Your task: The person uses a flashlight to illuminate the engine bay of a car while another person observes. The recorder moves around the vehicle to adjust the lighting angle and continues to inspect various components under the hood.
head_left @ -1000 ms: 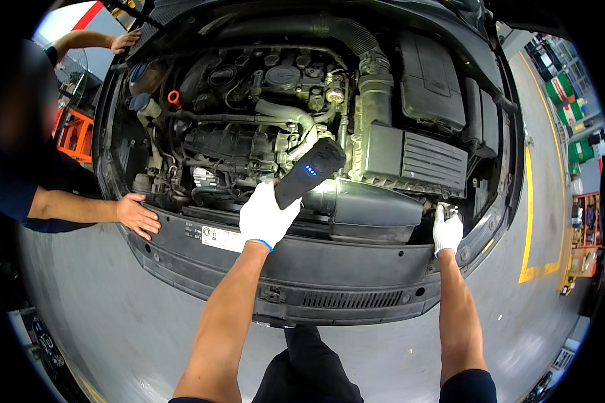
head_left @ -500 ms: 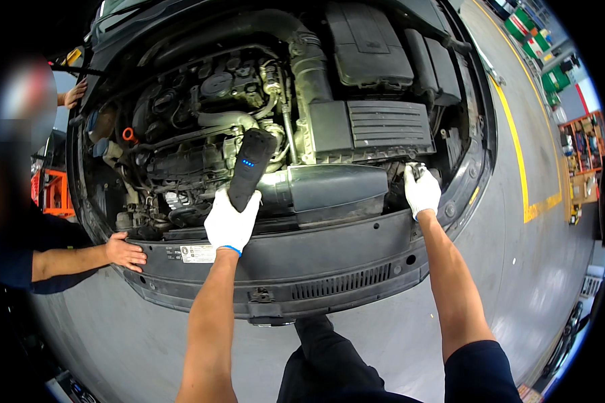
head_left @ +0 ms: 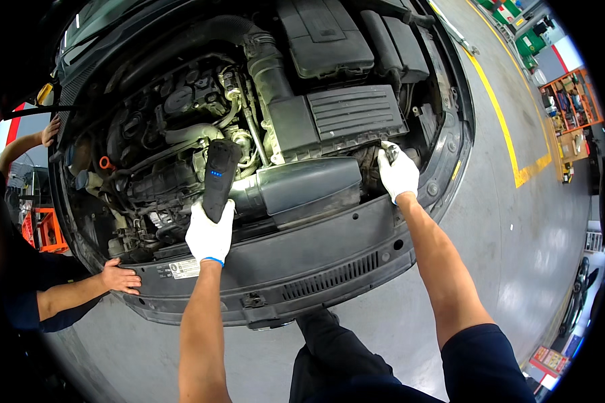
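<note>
My left hand (head_left: 209, 232), in a white glove, grips a black work light (head_left: 220, 173) with a row of small blue lights on its body. Its beam falls on the pipes of the open engine bay beyond it. Also gloved, my right hand (head_left: 399, 176) is closed beside the front corner of the black air filter box (head_left: 356, 115). A small dark, metallic-looking piece (head_left: 391, 154) shows at its fingers; its kind I cannot make out. Between my hands lies a smooth black air intake duct (head_left: 309, 186).
A co-worker's hand (head_left: 119, 276) rests on the front panel (head_left: 302, 248) at left; another bare hand (head_left: 50, 132) touches the car's side. A black battery cover (head_left: 326, 40) sits at the back. Orange shelving (head_left: 571, 101) stands beyond the yellow floor line (head_left: 497, 114).
The whole view has shifted, so the car sits further left and higher. My left hand still holds the work light, and my right hand stays by the filter box corner.
</note>
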Available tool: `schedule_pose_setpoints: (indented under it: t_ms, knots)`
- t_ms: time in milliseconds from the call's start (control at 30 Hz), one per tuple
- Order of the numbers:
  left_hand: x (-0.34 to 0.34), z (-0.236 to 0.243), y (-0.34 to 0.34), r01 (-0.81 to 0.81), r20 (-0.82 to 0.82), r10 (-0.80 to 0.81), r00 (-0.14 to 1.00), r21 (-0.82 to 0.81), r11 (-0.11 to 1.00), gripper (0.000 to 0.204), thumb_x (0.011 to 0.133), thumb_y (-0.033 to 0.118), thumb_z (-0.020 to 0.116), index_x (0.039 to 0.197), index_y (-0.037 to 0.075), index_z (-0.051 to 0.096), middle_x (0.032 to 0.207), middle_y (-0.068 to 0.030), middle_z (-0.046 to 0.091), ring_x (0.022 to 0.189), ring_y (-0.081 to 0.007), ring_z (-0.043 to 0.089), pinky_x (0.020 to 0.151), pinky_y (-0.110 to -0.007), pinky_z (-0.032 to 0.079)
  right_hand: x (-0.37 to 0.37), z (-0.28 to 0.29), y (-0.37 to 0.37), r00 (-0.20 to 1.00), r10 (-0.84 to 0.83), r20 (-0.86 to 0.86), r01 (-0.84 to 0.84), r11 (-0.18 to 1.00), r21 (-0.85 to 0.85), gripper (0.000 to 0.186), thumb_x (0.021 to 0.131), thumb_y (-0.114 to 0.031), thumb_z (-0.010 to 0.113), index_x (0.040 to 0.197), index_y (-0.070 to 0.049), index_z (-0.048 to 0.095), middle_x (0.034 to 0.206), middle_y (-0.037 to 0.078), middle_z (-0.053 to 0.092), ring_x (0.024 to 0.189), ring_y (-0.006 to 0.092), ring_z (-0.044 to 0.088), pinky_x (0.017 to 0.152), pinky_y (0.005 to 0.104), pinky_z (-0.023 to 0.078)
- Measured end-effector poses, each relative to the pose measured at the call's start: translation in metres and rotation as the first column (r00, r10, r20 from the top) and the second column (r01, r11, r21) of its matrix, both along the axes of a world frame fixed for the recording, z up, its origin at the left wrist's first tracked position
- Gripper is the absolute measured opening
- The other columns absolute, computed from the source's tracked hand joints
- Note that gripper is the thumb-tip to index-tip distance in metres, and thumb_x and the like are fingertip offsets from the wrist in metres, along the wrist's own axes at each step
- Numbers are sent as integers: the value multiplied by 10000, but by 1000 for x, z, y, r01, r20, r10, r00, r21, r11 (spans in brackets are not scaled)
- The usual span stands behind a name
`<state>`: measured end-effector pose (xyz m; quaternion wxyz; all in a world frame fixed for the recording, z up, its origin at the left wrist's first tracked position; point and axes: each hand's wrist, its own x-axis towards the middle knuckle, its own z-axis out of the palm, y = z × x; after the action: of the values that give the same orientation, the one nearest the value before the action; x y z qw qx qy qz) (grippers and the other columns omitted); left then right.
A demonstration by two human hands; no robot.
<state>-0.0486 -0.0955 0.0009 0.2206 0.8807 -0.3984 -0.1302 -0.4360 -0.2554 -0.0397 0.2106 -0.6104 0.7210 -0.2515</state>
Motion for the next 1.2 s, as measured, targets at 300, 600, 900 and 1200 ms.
schedule_pose_setpoints:
  t_ms: [300, 600, 900, 1200]
  knots:
    - [1, 1, -3, -7, 16, 7, 1000, 17, 1000, 678, 856, 557, 794, 1310, 76, 645, 1147, -218, 743, 1055, -412, 723, 936, -460, 555, 2, 4, -1, 999, 5, -48, -5, 1000, 0, 450, 1006, -364, 626, 1419, -185, 639, 1148, 109, 781, 1056, 318, 740, 932, 391, 562]
    - [-1, -10, -1, 21, 59, -20, 998, -16, 1000, 627, 933, 497, 778, 1306, 13, 636, 1137, -218, 747, 1025, -371, 717, 945, -447, 532, -5, 8, -1, 994, 38, -102, -34, 999, 35, 445, 996, -403, 552, 1362, -178, 668, 1196, 118, 758, 1099, 345, 710, 946, 455, 559]
    - [2, -13, 2, 33, 18, -32, 999, -29, 999, 604, 949, 461, 768, 1299, -12, 630, 1152, -218, 738, 1033, -355, 710, 952, -442, 522, -8, 15, -2, 988, 101, -115, -88, 989, 117, 338, 959, -375, 559, 1030, -100, 742, 1018, 161, 768, 967, 383, 732, 855, 502, 579]
    - [1, -15, 0, 65, 47, -61, 997, -75, 995, 619, 954, 445, 777, 1313, -36, 627, 1164, -206, 740, 1031, -320, 703, 963, -411, 519, -8, 11, -3, 990, 80, -115, -71, 994, 85, 312, 969, -375, 559, 987, -106, 716, 993, 149, 755, 964, 376, 719, 841, 493, 566]
